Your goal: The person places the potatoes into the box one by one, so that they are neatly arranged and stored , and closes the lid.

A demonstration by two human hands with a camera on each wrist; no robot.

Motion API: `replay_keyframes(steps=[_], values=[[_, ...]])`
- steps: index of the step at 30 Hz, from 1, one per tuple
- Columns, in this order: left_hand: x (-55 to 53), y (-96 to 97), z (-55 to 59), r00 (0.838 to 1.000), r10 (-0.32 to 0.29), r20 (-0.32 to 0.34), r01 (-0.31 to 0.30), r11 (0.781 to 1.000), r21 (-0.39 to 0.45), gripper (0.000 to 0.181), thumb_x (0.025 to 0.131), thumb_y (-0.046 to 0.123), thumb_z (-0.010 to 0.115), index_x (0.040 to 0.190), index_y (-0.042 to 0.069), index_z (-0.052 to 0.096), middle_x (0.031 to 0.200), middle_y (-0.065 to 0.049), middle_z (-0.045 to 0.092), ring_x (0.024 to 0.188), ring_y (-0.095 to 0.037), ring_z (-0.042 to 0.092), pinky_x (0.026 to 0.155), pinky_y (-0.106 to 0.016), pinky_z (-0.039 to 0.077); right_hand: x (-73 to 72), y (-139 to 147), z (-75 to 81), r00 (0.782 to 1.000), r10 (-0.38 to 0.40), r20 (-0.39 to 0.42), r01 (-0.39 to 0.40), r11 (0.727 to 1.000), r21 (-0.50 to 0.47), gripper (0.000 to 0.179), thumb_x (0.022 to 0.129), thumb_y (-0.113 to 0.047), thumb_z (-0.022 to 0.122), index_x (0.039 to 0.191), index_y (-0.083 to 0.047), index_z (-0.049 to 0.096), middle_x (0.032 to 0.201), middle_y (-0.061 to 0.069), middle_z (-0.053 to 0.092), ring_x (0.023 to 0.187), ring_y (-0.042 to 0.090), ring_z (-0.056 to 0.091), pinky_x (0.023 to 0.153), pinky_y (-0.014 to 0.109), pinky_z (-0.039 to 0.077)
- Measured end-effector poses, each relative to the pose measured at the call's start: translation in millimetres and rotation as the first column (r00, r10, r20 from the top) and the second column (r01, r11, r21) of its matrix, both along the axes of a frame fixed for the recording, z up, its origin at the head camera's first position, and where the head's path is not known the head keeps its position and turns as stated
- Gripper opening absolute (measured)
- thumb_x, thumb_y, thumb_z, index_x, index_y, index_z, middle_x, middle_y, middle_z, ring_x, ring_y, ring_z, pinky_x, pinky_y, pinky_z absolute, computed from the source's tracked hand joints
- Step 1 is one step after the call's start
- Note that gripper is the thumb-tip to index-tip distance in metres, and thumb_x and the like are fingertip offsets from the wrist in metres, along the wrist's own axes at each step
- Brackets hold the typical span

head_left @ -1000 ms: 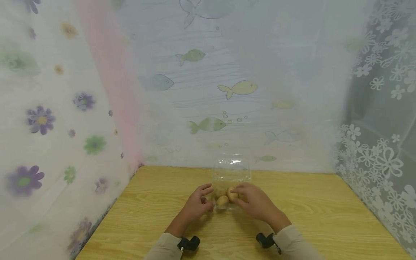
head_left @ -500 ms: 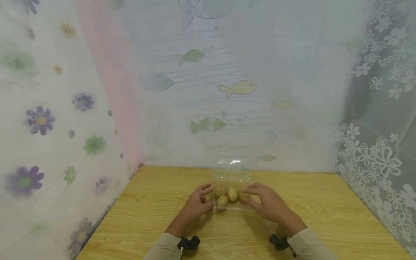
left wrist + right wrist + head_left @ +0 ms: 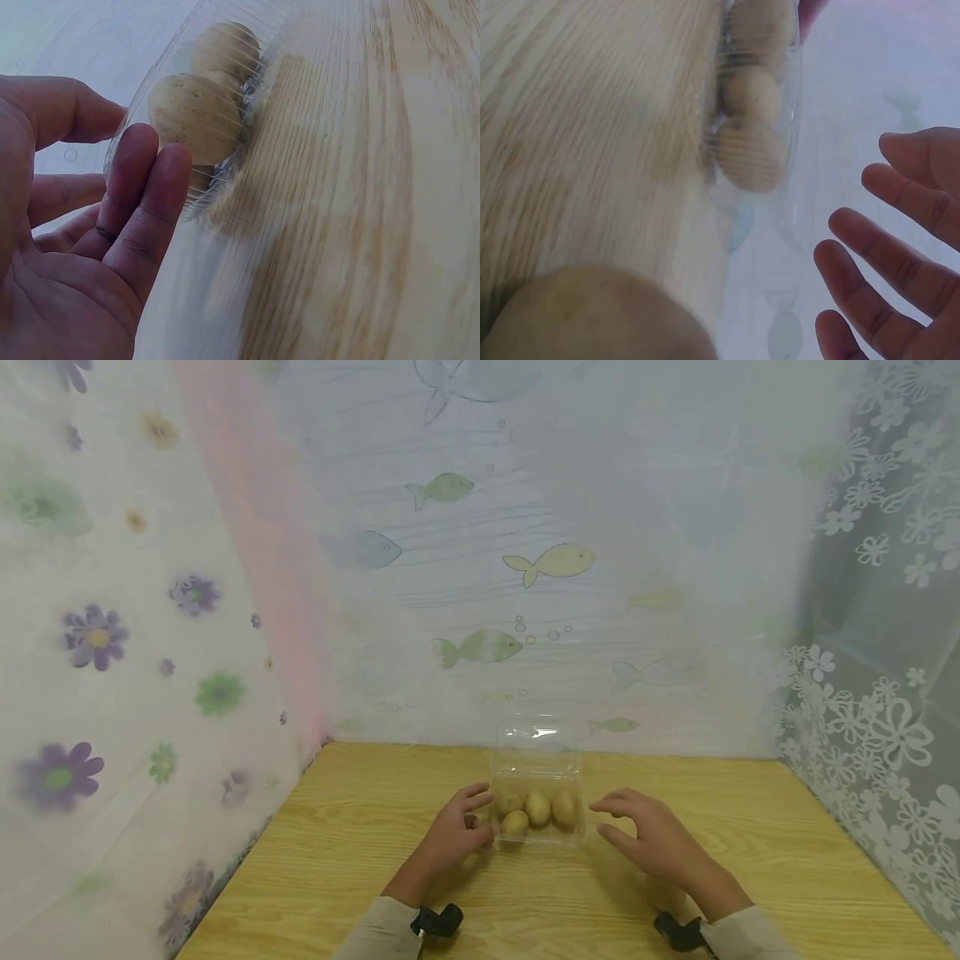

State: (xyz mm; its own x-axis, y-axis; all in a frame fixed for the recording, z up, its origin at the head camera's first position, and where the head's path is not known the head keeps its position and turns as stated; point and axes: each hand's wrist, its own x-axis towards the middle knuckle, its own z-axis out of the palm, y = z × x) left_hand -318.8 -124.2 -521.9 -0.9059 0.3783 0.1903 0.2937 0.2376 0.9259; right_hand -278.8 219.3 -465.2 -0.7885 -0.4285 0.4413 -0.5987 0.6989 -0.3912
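A clear plastic clamshell box (image 3: 542, 841) stands on the table with its lid (image 3: 536, 743) raised at the back. Inside lie several round, pale brown potatoes (image 3: 537, 808). At the box's left side is my left hand (image 3: 453, 831); its fingertips (image 3: 176, 161) touch the rim and outer wall, seen close up in the left wrist view. Apart from the box on its right, my right hand (image 3: 651, 835) hangs with spread, relaxed fingers and holds nothing. Another potato (image 3: 600, 322) shows large at the bottom of the right wrist view, on the table.
The wood-grain table (image 3: 375, 793) meets a fish-print curtain (image 3: 480, 568) behind the box. Flower-print sheets (image 3: 97, 710) enclose the left side, and another flowered sheet (image 3: 885, 735) the right. Each wrist carries a black camera mount (image 3: 438, 921).
My right hand has let go of a potato in the right part of the box and drawn away to the right, its fingers spreading. The left hand has stayed at the box's left side.
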Motion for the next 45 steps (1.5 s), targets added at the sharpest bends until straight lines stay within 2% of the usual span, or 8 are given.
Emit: replay_keyframes(steps=[10,17,26,30,35,37,40,45], values=[[0.1,0.1,0.8,1.0,-0.004,0.004,0.004,1.0,0.008,0.072,0.099,0.012,0.069,0.161,0.003,0.032,0.16,-0.023,0.041,0.079,-0.022,0.068,0.075,-0.033,0.061,8.5,27,-3.0,0.992,-0.034,0.12,0.038,0.999,-0.032,0.029,0.101,-0.031,0.07,0.13,-0.026,0.071,0.13,-0.004,0.068,0.108,0.03,0.07,0.081,0.049,0.06],[1.4,0.7,2.3,1.0,-0.005,0.011,0.005,1.0,0.009,0.072,0.099,0.01,0.067,0.161,0.003,0.032,0.161,-0.022,0.04,0.078,-0.02,0.067,0.075,-0.031,0.061,11.1,46,-3.2,0.978,-0.023,0.208,0.039,0.996,-0.075,0.031,0.103,-0.037,0.066,0.132,-0.028,0.07,0.131,-0.004,0.068,0.108,0.026,0.07,0.078,0.034,0.057],[5.1,-1.0,3.0,1.0,0.009,0.03,-0.009,1.0,0.005,0.07,0.101,0.013,0.067,0.162,0.007,0.033,0.163,-0.019,0.038,0.082,-0.022,0.066,0.077,-0.035,0.058,4.0,71,-11.6,0.944,0.053,0.324,0.008,0.983,-0.184,0.034,0.105,-0.034,0.062,0.137,-0.024,0.066,0.138,0.008,0.066,0.108,0.008,0.067,0.08,0.028,0.057],[5.6,-1.3,2.5,0.999,0.012,0.034,-0.012,1.0,0.004,0.07,0.101,0.013,0.067,0.162,0.008,0.033,0.163,-0.019,0.039,0.082,-0.021,0.066,0.076,-0.034,0.058,-0.4,83,-18.9,0.92,0.148,0.362,-0.053,0.964,-0.261,0.035,0.107,-0.023,0.06,0.141,-0.015,0.064,0.14,0.02,0.063,0.11,0.011,0.068,0.083,0.029,0.058],[4.6,-0.9,1.7,0.999,0.014,0.04,-0.014,1.0,-0.003,0.07,0.101,0.013,0.067,0.162,0.008,0.033,0.162,-0.018,0.04,0.08,-0.018,0.066,0.074,-0.033,0.057,-3.8,98,-24.7,0.87,0.268,0.413,-0.135,0.937,-0.323,0.04,0.107,-0.012,0.057,0.146,-0.001,0.057,0.142,0.025,0.061,0.116,0.023,0.069,0.089,0.029,0.059],[3.9,-0.6,1.8,0.999,0.016,0.037,-0.016,1.0,-0.004,0.07,0.101,0.013,0.067,0.162,0.008,0.033,0.162,-0.018,0.04,0.08,-0.018,0.066,0.073,-0.032,0.057,-4.6,104,-25.8,0.84,0.307,0.447,-0.151,0.924,-0.351,0.042,0.107,-0.01,0.056,0.148,0.002,0.054,0.143,0.025,0.06,0.118,0.026,0.068,0.091,0.029,0.058],[2.9,-0.1,2.5,0.999,0.021,0.034,-0.021,1.0,-0.009,0.069,0.1,0.013,0.067,0.161,0.008,0.035,0.162,-0.017,0.04,0.079,-0.016,0.065,0.072,-0.031,0.056,-5.8,113,-27.5,0.785,0.382,0.488,-0.192,0.898,-0.395,0.045,0.107,-0.005,0.054,0.15,0.007,0.048,0.144,0.026,0.059,0.12,0.028,0.067,0.093,0.03,0.058],[2.8,0.1,3.6,0.999,0.019,0.034,-0.019,1.0,-0.005,0.07,0.1,0.014,0.069,0.161,0.008,0.036,0.162,-0.016,0.04,0.079,-0.017,0.065,0.072,-0.03,0.056,-7.5,123,-31.9,0.67,0.497,0.552,-0.232,0.846,-0.48,0.049,0.105,0.003,0.052,0.152,0.01,0.043,0.148,0.008,0.061,0.125,0.025,0.065,0.097,0.03,0.056]])
